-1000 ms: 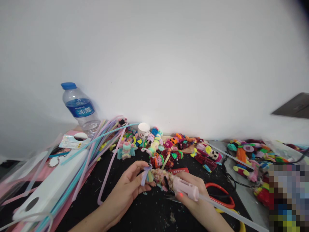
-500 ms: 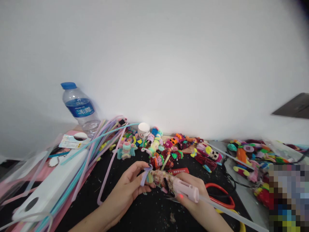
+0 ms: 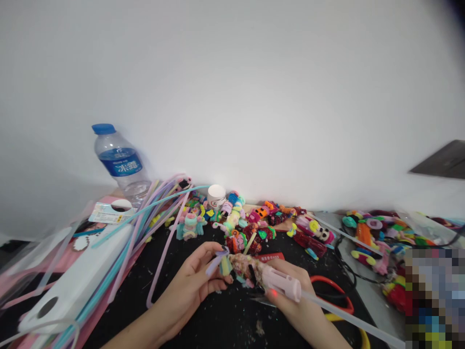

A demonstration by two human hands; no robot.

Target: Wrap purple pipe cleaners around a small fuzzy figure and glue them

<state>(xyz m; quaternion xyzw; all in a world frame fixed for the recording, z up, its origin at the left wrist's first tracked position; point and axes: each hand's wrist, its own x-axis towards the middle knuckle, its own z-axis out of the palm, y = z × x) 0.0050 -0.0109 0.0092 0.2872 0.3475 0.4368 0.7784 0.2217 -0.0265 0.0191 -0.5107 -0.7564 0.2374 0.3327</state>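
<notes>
Over the black mat [image 3: 240, 320], the left hand [image 3: 196, 278], angled inward, pinches one lilac-and-yellow fuzzy piece [image 3: 225, 266]; the right hand [image 3: 295, 314] wraps one pink glue gun [image 3: 279, 282], front end just beside it. Behind are one bottle [image 3: 121, 162], one paper cup [image 3: 216, 196].

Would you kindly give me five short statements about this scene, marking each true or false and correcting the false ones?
1. The right hand holds a pale pink glue gun. True.
2. The left hand holds a paper cup. False: the left hand holds a fuzzy pastel piece.
3. The plastic bottle has a blue cap. True.
4. The cup lies on its side. False: the white cup stands upright beyond the hands.
5. The bundle of long pastel stems is right of both hands. False: the bundle of stems lies to their left.
</notes>
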